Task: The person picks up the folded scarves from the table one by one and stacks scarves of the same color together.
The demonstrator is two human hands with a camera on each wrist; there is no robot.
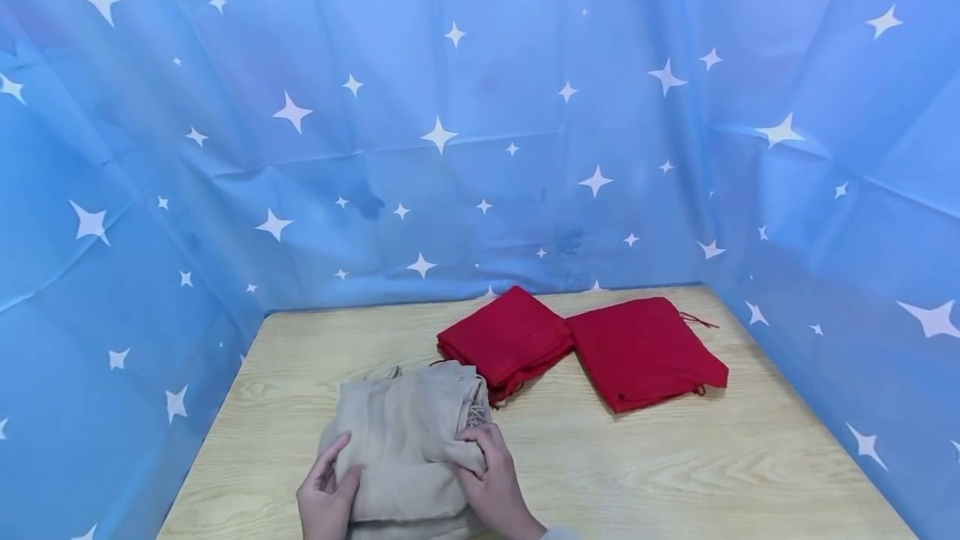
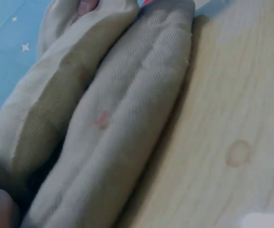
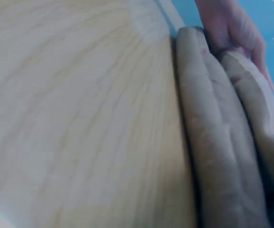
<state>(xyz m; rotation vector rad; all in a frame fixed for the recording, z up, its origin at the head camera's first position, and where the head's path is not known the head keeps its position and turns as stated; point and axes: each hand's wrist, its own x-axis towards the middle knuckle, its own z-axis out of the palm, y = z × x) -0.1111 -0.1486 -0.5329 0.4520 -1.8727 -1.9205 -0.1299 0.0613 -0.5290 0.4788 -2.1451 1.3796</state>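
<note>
A folded beige cloth (image 1: 408,448) lies at the near side of the table, on top of another folded beige cloth (image 1: 412,529) whose edge shows below it. My left hand (image 1: 326,490) grips its left edge, thumb over the top. At the right edge my right hand (image 1: 495,482) pinches the cloth between thumb and fingers, close to a bunched, stringy part. Both wrist views show the thick rolled folds side-on, the upper fold raised a little apart from the lower one (image 2: 122,109). A small reddish mark is on the lower fold.
Two folded red cloths sit behind and to the right: one (image 1: 506,340) just behind the beige stack, the other (image 1: 645,352) beside it with thin cords at its corners. A blue star-printed curtain (image 1: 480,173) encloses the wooden table (image 1: 675,473) at the back and sides.
</note>
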